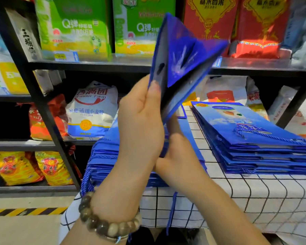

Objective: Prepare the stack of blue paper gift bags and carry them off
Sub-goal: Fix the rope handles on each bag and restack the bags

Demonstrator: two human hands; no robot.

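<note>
- The left hand point(140, 124) is raised in front of the dark metal shelf point(95, 65). It pinches one half-opened, glossy blue paper gift bag point(184, 59), with the thumb pressed on the bag's near edge.
- The right hand point(178, 156) is just under this bag, at its lower end. Its fingers are mostly hidden behind the left hand, so I cannot tell if they grip the bag.
- A flat stack of blue bags with cord handles point(254, 138) lies on the right of the table with a white checked cloth point(254, 200). It looks orderly.
- A second pile of blue bags point(102, 156) lies on the left, under the hands, and seems less even.
- I judge that the preparing is in the middle: one bag is in the hands and two piles are not joined. Carrying off is not yet begun.
</note>
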